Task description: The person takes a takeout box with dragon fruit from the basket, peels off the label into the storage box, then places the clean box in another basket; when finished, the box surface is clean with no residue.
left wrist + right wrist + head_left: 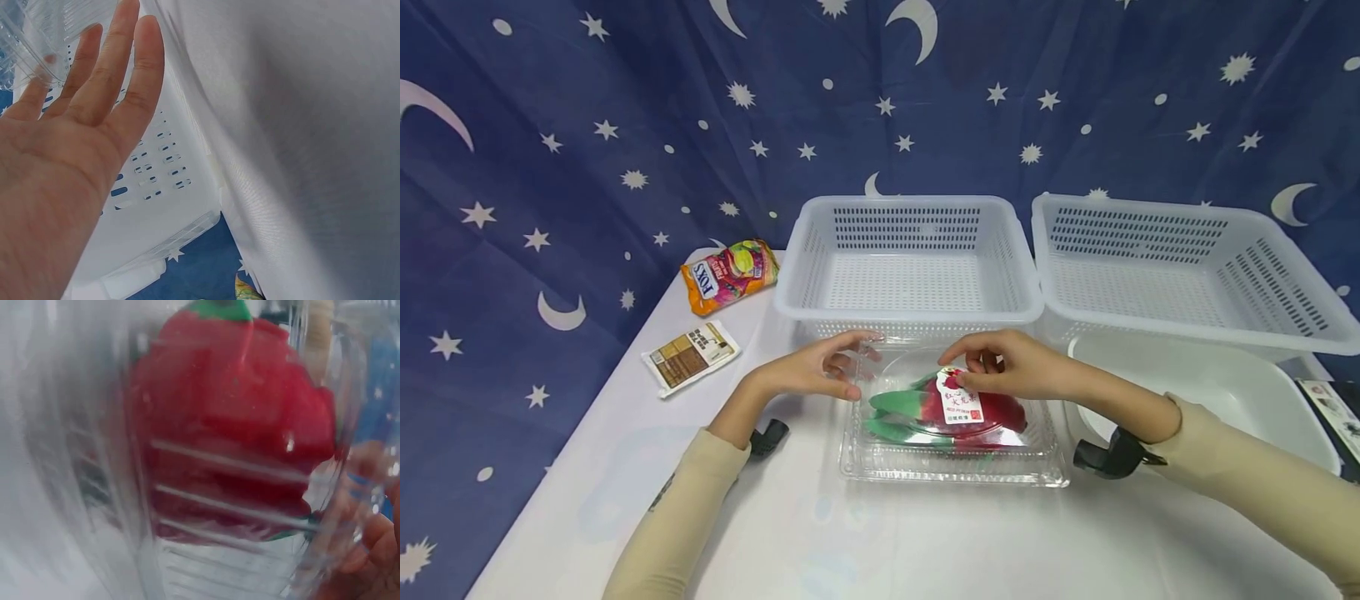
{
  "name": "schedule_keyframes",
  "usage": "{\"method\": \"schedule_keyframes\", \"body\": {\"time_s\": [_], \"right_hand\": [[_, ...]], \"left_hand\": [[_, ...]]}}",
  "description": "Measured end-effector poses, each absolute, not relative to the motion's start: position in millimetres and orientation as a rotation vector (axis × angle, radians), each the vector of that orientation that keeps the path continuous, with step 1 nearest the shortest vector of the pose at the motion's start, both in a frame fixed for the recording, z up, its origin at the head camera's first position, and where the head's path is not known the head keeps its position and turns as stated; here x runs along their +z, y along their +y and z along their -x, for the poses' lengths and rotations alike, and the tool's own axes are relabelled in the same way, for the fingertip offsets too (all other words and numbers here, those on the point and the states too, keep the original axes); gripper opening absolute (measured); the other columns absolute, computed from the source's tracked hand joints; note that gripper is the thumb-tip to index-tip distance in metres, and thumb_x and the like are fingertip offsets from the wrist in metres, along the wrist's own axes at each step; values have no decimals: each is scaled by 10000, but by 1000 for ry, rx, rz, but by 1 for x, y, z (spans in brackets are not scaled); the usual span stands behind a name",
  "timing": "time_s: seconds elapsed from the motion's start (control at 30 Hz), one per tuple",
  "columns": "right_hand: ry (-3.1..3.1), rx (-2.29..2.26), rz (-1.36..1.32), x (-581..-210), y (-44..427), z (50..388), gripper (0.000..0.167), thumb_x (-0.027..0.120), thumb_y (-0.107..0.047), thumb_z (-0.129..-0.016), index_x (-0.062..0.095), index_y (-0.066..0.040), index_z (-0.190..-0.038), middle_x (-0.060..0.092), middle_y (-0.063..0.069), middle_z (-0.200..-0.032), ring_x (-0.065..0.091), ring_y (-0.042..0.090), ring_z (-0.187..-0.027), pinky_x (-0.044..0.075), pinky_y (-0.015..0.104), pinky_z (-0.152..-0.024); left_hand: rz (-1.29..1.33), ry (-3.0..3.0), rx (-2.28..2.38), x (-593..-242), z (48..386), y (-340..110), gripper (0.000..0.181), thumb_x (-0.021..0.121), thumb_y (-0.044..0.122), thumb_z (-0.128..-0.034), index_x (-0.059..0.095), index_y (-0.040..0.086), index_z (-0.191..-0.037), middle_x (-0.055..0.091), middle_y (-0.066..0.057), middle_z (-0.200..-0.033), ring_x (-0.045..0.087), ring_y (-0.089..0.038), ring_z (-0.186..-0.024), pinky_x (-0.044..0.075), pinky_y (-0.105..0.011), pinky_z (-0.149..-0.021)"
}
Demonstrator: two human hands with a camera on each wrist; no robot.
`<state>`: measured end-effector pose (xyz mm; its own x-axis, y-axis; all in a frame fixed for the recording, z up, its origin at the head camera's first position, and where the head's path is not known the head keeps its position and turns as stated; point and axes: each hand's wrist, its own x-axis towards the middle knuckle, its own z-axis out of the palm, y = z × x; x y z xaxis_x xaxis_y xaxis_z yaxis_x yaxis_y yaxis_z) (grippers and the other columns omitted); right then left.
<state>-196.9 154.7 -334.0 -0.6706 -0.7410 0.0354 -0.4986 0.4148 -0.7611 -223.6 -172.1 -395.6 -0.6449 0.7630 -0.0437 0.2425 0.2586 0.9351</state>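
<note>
A clear plastic clamshell box (865, 465) stands on the white table with a red dragon fruit (1003, 412) with green leaf tips inside. On its lid is a white label (958, 408) with red print. My right hand (1011, 364) is over the lid, its thumb at the label's upper edge and its fingers loosely bent. In the right wrist view the red fruit (231, 419) shows through the ribbed box wall. My left hand (808, 367) is at the box's back left corner, fingers apart and nearly straight; the left wrist view shows the open palm (69, 147).
Behind the box stand two white perforated baskets, one in the middle (910, 317) and one at the right (1195, 333). A white basin (1300, 425) is at the right, beside a dark printed package (1333, 417). A Fox's candy bag (730, 275) and a brown-and-white packet (692, 357) lie left.
</note>
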Motion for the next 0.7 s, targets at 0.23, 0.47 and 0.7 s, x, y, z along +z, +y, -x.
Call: {"method": "schedule_keyframes", "body": {"time_s": [0.23, 0.47, 0.7], "right_hand": [[2328, -1087, 1091, -334, 153, 203, 192, 685, -47, -892, 658, -57, -1082, 463, -53, -701, 428, 83, -615, 378, 205, -560], [2208, -1096, 1110, -330, 155, 211, 104, 653, -35, -912, 630, -39, -1013, 414, -45, -663, 372, 69, -595, 331, 210, -539], [2157, -1107, 1073, -329, 150, 216, 65, 634, -43, -933, 652, -25, -993, 442, -41, -621, 376, 64, -545, 335, 198, -505]], "left_hand": [[-912, 2050, 1373, -396, 225, -173, 1011, 791, 537, -751, 310, 40, -1487, 462, -207, -1398, 557, -367, -1185, 462, -490, -988], [-933, 2042, 1379, -396, 225, -172, 991, 787, 522, -767, 310, 26, -1479, 468, -205, -1393, 560, -356, -1189, 462, -496, -985], [-922, 2052, 1370, -397, 225, -172, 998, 784, 543, -758, 314, 41, -1482, 469, -198, -1394, 556, -355, -1192, 462, -495, -984]]}}
